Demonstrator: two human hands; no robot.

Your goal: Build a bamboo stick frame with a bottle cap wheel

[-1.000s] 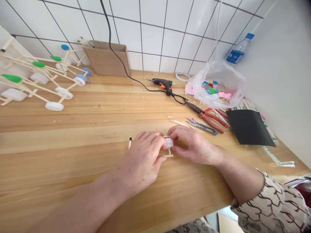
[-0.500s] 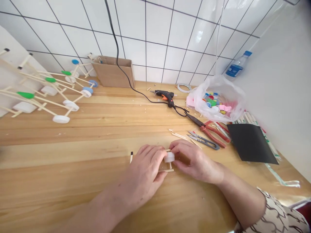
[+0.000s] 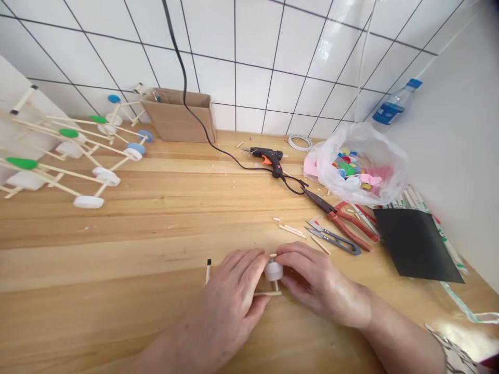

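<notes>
Low over the wooden table, both hands close around a small frame of thin wooden sticks [image 3: 268,294]. A white bottle cap [image 3: 273,271] sits at the frame's right end, between the hands. My left hand [image 3: 236,291] covers most of the frame, its thumb along the near stick and its fingers over the far side. My right hand [image 3: 322,285] pinches the far stick's end beside the cap with thumb and fingers. A black-tipped stick [image 3: 208,269] juts out left of my left hand. What lies under the left palm is hidden.
Finished-looking stick cars [image 3: 88,201] with cap wheels stand at left. A cardboard box [image 3: 179,117] and glue gun [image 3: 268,156] are behind. To the right lie pliers [image 3: 343,221], thread snips [image 3: 335,241], a bag of caps [image 3: 358,166] and a black sheet [image 3: 419,244].
The camera view has shifted, so the hands and table objects appear somewhat lower. Both hands keep their hold on the stick frame, with little visible change in it.
</notes>
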